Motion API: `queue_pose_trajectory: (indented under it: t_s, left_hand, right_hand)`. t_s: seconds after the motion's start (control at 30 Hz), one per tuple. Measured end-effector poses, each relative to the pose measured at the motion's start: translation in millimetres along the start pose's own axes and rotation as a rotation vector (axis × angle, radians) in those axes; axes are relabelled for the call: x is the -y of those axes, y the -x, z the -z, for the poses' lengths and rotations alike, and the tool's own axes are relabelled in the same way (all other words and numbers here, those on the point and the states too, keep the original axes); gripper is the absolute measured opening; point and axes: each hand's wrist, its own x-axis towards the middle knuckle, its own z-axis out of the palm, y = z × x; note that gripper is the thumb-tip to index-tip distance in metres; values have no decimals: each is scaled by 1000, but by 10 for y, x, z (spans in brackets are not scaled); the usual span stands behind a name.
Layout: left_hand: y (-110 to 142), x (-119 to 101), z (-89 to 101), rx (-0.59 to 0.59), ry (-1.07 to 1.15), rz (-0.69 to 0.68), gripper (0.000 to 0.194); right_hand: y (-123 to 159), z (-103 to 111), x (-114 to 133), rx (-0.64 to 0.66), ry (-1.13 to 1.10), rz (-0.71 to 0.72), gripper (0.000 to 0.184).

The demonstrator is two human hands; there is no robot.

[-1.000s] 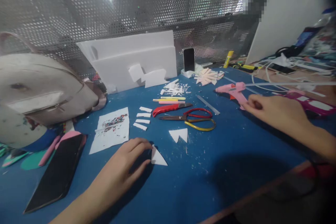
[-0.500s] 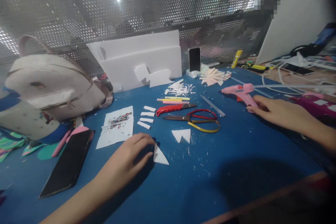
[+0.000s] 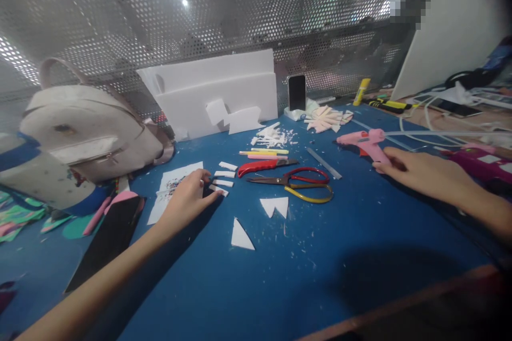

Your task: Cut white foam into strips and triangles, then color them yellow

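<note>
My left hand [image 3: 190, 192] hovers at several short white foam strips [image 3: 224, 174]; its thumb and fingers are apart, the thumb by the lowest strip [image 3: 218, 190]. Under its wrist side lies a white paper sheet [image 3: 162, 200] with colourful specks. My right hand [image 3: 416, 168] grips the handle of a pink hot glue gun [image 3: 370, 144], a clear glue stick [image 3: 432, 132] sticking out of its back. A white triangle [image 3: 241, 235] and a notched white piece [image 3: 274, 205] lie flat on the blue table between the hands.
Scissors [image 3: 306, 177], a red-handled cutter [image 3: 256, 167] and a loose glue stick [image 3: 324, 162] lie mid-table. Behind are white scraps [image 3: 274, 136], foam boards [image 3: 216, 85] and a propped phone [image 3: 296, 92]. A backpack [image 3: 88, 122] and black phone [image 3: 106, 242] are left.
My left hand has left the white triangle and moved up and left to the foam strips. My right hand stays on the glue gun with almost no movement.
</note>
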Motion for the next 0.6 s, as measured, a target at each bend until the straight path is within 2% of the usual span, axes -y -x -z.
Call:
queue_pose_trajectory:
  t_s: [0.1, 0.23, 0.3, 0.37, 0.43, 0.5, 0.6]
  left_hand:
    - [-18, -53, -39, -7, -26, -7, 39]
    - [-5, -149, -40, -11, -6, -39, 39]
    - [18, -188, -36, -10, 19, -53, 41]
    - [43, -218, -36, -11, 40, -58, 44]
    - [58, -240, -40, -16, 56, -58, 48]
    - [60, -265, -43, -16, 80, -62, 51]
    - [73, -342, -23, 5, 151, -70, 53]
  right_hand:
    - [82, 77, 51, 139, 25, -78, 49]
    - [248, 119, 5, 122, 36, -178, 58]
    - [358, 100, -36, 88, 51, -178, 59]
    - [483, 83, -18, 46, 80, -135, 57]
    - [611, 102, 108, 9, 121, -81, 54]
    - [724, 171, 334, 7, 97, -2, 49]
    - [824, 325, 743, 47, -72, 253, 38]
